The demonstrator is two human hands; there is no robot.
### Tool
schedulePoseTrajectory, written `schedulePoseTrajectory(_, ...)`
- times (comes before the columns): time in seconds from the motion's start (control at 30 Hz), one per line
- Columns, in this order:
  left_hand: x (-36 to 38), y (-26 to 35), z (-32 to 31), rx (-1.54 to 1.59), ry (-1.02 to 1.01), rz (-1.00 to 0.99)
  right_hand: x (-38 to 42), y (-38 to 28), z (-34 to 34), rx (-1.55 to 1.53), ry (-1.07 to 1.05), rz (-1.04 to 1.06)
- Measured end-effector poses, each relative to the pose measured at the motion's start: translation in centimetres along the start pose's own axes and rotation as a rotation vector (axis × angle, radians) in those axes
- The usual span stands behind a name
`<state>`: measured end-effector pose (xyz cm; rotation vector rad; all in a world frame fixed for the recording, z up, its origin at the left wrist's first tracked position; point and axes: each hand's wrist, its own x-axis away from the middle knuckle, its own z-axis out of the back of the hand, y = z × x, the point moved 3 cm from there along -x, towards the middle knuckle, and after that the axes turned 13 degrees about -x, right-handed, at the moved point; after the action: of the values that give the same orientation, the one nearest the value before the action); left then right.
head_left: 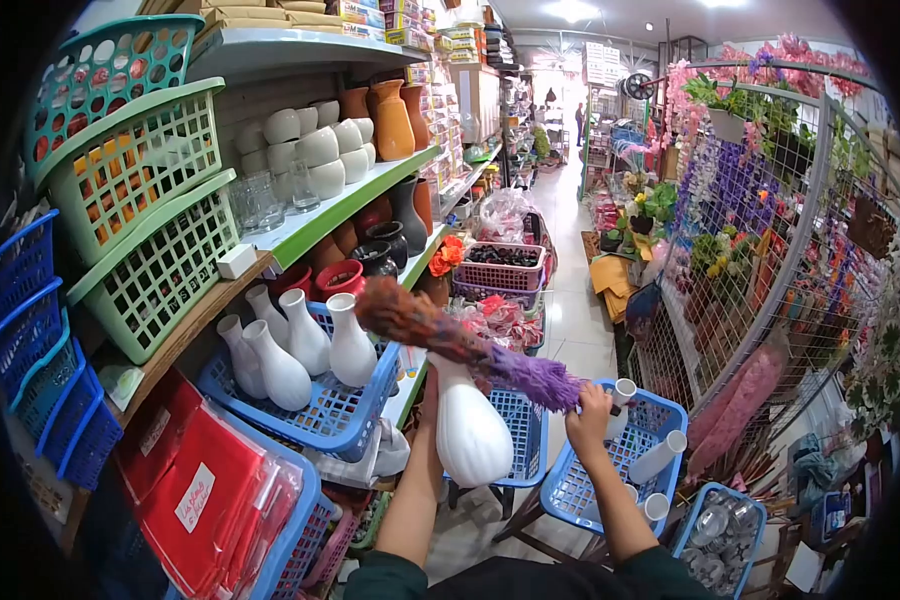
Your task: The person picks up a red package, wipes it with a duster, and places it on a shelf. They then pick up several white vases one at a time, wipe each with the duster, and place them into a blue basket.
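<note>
A white vase (476, 432) is held tilted in front of me, its neck up at the left. My left hand (432, 385) is at the vase's neck, mostly hidden behind the vase. In my right hand (590, 412), the fingers are wrapped round the end of a fluffy duster (530, 375), purple near the hand and brown-orange at the far end. The duster crosses over the vase's mouth and is slightly blurred. Several white vases (353, 345) stand in a blue basket (335, 425) at the left. Beside my right hand, another blue basket (570, 490) holds more white vases (658, 457).
Shelves (315, 215) with bowls and pots line the left, near green baskets (150, 170). Red packets (210, 500) fill a basket at lower left. A wire rack (750, 250) with artificial flowers stands right. A bright aisle (560, 230) runs ahead; a distant person (579, 124) stands there.
</note>
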<state>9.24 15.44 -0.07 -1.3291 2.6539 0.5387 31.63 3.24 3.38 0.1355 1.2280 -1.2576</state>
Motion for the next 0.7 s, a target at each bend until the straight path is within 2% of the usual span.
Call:
schedulePoseTrajectory(0.07,0.6,-0.4,-0.5,0.056,-0.137,0.100,0.5,0.5,-0.8,-0.044,-0.014,-0.047)
schedulePoseTrajectory(0.17,1.6,-0.5,-1.5,0.141,-0.337,0.236,2.1,1.0,-0.1,-0.052,-0.046,0.055)
schedulePoseTrajectory(0.2,0.3,-1.1,-2.9,0.225,-0.797,0.341,2.8,1.2,0.1,-0.059,-0.095,0.082)
schedulePoseTrajectory(0.27,0.4,0.1,-1.9,0.228,-0.500,0.040,3.6,1.0,1.0,-0.125,-0.105,0.092)
schedulePoseTrajectory(0.3,2.0,0.2,-3.8,0.061,-0.367,-0.127,4.3,1.3,1.5,-0.139,-0.115,0.096)
schedulePoseTrajectory(0.33,2.4,0.1,-3.7,0.081,-0.292,-0.193,4.8,1.6,2.0,-0.154,-0.124,0.100)
schedulePoseTrajectory(0.4,2.1,0.5,-3.8,-0.086,-0.320,-0.229,5.1,1.1,3.2,-0.108,-0.123,0.137)
schedulePoseTrajectory(0.47,2.5,0.8,-3.9,-0.108,-0.292,-0.220,4.9,0.3,3.8,-0.119,-0.165,0.159)
schedulePoseTrajectory(0.53,2.6,0.8,-3.9,-0.262,-0.165,-0.162,4.7,0.7,3.4,-0.097,-0.155,0.123)
schedulePoseTrajectory(0.57,3.1,0.0,-6.0,-0.200,-0.184,-0.128,4.5,0.9,3.1,-0.075,-0.144,0.091)
schedulePoseTrajectory(0.6,2.3,0.0,-5.2,-0.165,-0.335,0.002,4.1,0.8,2.8,-0.070,-0.139,0.086)
schedulePoseTrajectory(0.67,-0.3,-0.8,2.8,0.163,-0.666,0.472,2.7,0.2,1.9,-0.023,-0.052,0.035)
schedulePoseTrajectory(0.7,0.2,-0.9,0.0,-0.028,-0.353,0.004,1.7,-0.8,1.9,0.002,-0.027,0.037)
